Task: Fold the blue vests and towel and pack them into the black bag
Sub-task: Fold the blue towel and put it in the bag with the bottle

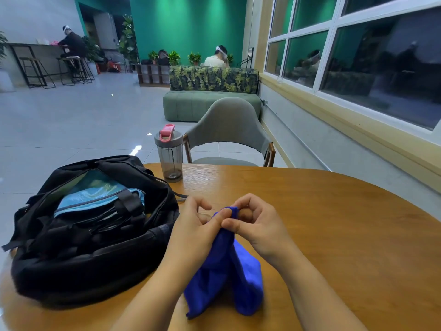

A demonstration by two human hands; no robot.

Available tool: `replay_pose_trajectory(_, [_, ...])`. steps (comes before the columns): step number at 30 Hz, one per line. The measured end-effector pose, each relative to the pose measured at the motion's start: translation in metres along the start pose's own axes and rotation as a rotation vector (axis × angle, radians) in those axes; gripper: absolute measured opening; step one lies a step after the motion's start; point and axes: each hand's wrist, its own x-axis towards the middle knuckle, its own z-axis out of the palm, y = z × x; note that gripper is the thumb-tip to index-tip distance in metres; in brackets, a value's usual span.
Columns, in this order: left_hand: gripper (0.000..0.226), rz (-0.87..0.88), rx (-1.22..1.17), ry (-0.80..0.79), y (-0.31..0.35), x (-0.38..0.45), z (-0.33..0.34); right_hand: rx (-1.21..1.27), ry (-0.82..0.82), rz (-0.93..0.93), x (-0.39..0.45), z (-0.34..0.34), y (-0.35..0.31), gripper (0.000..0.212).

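Your left hand (199, 223) and right hand (254, 224) meet just above the table, both pinching the top edge of the dark blue towel (225, 266); left thumb and fingers curl onto the cloth from the left, right thumb and index clamp it from the right, other right fingers bent behind it. The two hands touch at the thumbs. The towel hangs down from that pinch in two loose lobes, bunched, lower end resting on the round wooden table (334, 223) close to your forearms. Just left of your left hand sits the black bag (83, 247), a backpack lying on its back near the table's left edge, main compartment unzipped and gaping toward you. Inside it you can see light blue mesh fabric, the folded blue vests (100, 194), with a dark trim line and a black strap crossing over them. Bag and towel are near each other but apart. Behind the bag, toward the far edge of the table, stands a clear smoky shaker bottle (170, 158) with grey lid and pink flip cap, upright. Beyond the table, a grey upholstered chair (229, 130) with wooden arms faces you. Further back a green sofa (210, 103), and windows (358, 56) along the right wall.
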Motion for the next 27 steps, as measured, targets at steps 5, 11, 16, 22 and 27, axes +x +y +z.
replay_pose_trajectory(5, [0.040,-0.007,0.027,-0.199,0.010,0.009,-0.013,-0.047,0.029,-0.046,0.004,-0.014,-0.023,0.014])
replay_pose_trajectory(11, [0.034,0.115,0.477,-0.459,0.028,0.030,-0.038,-0.156,0.192,-0.111,0.024,-0.040,-0.056,0.018])
replay_pose_trajectory(16, [0.066,0.309,0.955,-0.604,0.060,0.042,-0.059,-0.255,0.309,-0.229,0.033,-0.065,-0.082,0.028])
replay_pose_trajectory(22, [0.065,0.509,1.352,-0.562,0.094,0.052,-0.079,-0.255,0.439,-0.312,0.030,-0.087,-0.105,0.022])
replay_pose_trajectory(27, [0.042,0.456,1.446,-0.596,0.109,0.051,-0.084,-0.244,0.494,-0.319,0.021,-0.099,-0.114,0.021])
